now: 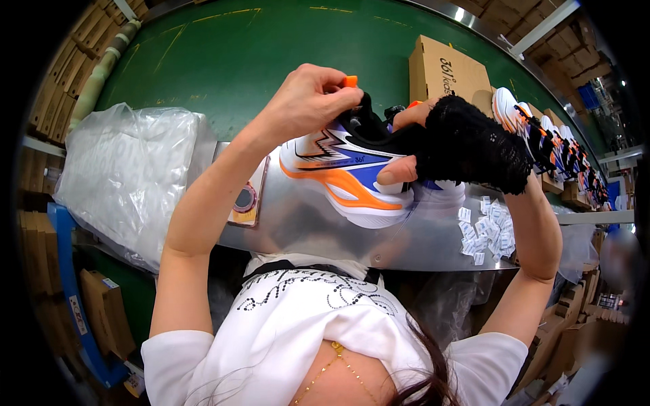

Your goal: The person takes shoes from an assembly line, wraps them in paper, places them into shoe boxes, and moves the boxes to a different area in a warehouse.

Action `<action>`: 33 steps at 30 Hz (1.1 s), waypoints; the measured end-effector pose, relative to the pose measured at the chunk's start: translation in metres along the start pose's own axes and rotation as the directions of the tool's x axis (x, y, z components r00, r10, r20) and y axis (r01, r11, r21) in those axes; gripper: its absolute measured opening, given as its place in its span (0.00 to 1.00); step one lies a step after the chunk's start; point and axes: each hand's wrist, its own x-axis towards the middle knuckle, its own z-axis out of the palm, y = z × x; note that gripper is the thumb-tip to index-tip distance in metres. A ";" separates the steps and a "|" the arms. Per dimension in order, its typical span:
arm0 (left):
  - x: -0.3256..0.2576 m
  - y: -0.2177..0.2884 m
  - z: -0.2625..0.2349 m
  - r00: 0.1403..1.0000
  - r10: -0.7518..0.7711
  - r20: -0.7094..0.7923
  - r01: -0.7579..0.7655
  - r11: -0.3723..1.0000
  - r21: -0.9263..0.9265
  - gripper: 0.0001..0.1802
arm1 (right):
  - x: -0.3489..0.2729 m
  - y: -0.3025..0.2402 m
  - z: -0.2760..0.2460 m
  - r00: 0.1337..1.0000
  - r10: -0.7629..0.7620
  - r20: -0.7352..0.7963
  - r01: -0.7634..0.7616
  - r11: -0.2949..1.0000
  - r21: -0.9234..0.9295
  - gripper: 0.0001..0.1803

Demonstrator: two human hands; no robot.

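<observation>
The left hand (308, 101) is closed in a pinch on the orange pull tab (349, 81) at the back of a sneaker (349, 172). The right hand (433, 145) wears a black lace glove (474, 149); its thumb presses on the shoe's side and the other fingers seem to go inside the opening, so it is closed around the shoe too. The sneaker is white, orange, blue and black, and both hands hold it up in the air, above a shiny metal shelf (305, 230).

It looks like the shoe is being checked or made ready, and it is not put down or boxed yet. A row of shoes just like it (555, 145) waits on the right (so there seems to be more to do).

On the shelf lie small white packets (487, 230) and a phone (245, 199). A big clear plastic bag (125, 169) sits to the left. Behind is a green belt (257, 47) with a brown cardboard box (447, 71) on it, and more boxes are stacked around the room
</observation>
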 end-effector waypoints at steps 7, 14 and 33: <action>-0.015 -0.005 -0.011 0.951 -0.266 0.160 0.262 0.964 0.045 0.14 | -0.006 0.012 0.052 0.983 -0.149 0.104 0.165 0.972 -0.168 0.21; -0.010 -0.109 0.040 0.937 -0.215 0.276 0.043 0.852 0.521 0.20 | -0.020 0.044 0.115 0.952 -0.205 0.227 0.158 0.965 0.210 0.17; 0.029 -0.058 0.064 0.895 0.438 -0.083 -0.355 0.812 0.464 0.21 | -0.064 0.107 0.078 0.376 0.582 -0.721 0.048 0.765 0.642 0.25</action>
